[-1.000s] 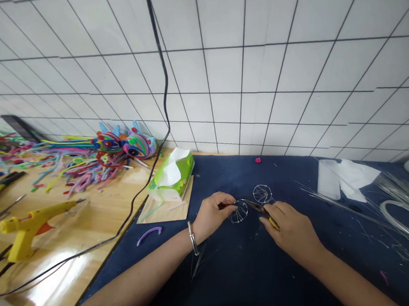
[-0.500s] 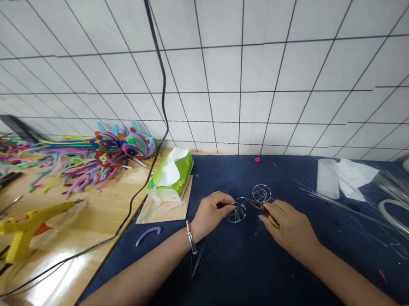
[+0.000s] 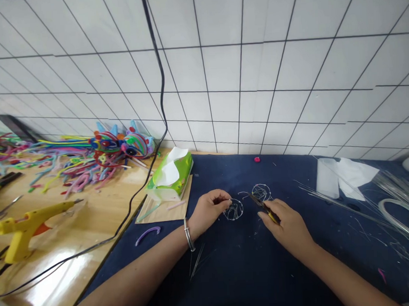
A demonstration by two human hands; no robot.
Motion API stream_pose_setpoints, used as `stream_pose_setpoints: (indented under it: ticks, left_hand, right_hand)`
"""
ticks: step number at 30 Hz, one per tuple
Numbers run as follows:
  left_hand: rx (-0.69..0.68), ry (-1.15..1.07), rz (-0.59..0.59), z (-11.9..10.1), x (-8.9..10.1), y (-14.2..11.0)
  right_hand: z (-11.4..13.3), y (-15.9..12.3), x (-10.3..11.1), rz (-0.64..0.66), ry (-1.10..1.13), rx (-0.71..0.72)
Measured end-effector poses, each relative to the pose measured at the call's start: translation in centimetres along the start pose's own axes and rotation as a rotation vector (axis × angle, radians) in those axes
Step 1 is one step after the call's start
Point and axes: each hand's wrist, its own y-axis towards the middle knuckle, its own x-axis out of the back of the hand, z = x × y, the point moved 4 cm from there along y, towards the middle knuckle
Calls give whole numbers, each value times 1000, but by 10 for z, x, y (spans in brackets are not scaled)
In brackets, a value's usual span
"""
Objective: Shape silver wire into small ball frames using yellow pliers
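Observation:
My left hand pinches the edge of a small round wire frame, its thin strands crossing inside the ring. In my right hand is a pair of pliers with dark jaws and yellow handles, pointing up and left. A short bent piece of wire shows near the jaw tips; whether the jaws grip it I cannot tell. Just behind the pliers, a second round wire frame lies on the dark blue cloth.
A green tissue pack stands on a wooden board at left. Farther left are a yellow glue gun, a black cable and colourful pipe cleaners. Loose wires and a wire coil lie at right.
My left hand and the wire frame have shifted slightly left, opening a small gap from the plier tips. The bent wire now sits apart from the held frame.

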Motion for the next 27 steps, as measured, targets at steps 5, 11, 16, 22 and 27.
stream_pose_setpoints:
  ticks: [5, 11, 16, 22, 27]
  left_hand:
    - [-13, -27, -53, 0, 8, 4]
    - [-59, 124, -54, -1, 15, 6]
    - [-99, 181, -79, -5, 27, 9]
    - [-147, 320, 66, -18, 37, 10]
    - [-180, 422, 199, -24, 29, 4]
  right_hand:
    - [-1, 1, -1, -2, 57, -37]
    - [-2, 0, -3, 41, 87, -76]
    - [-2, -1, -6, 54, 95, -73]
    - [1, -2, -7, 38, 126, -68]
    - [-1, -2, -7, 56, 152, -102]
